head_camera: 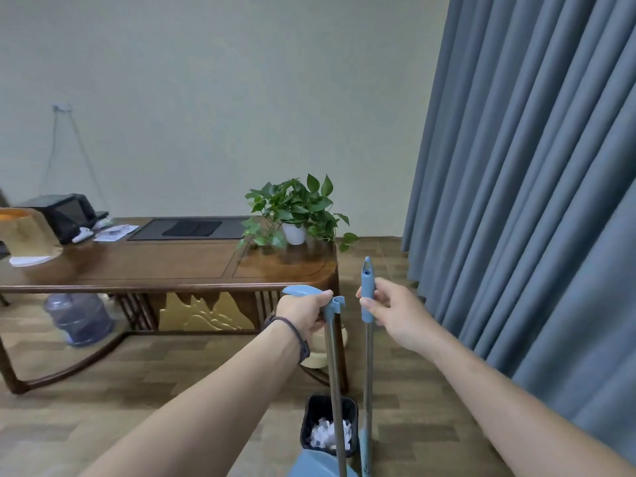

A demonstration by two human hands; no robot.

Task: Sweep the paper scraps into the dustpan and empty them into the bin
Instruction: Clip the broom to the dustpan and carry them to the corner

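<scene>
My left hand (304, 313) grips the blue top of the dustpan handle (333, 366), a grey pole running down to the blue dustpan (316, 466) at the bottom edge. My right hand (392, 313) holds the blue grip of the broom handle (367, 290); the broom's pole stands upright just right of the dustpan pole, and its head is mostly out of view. A small black bin (311, 413) sits on the floor below both hands, with white paper scraps (325, 435) inside it.
A dark wooden desk (165, 266) stands ahead on the left, bearing a potted plant (296, 215). A water jug (79, 318) lies under it. Blue curtains (537, 166) hang on the right. Wood-pattern floor surrounds the bin.
</scene>
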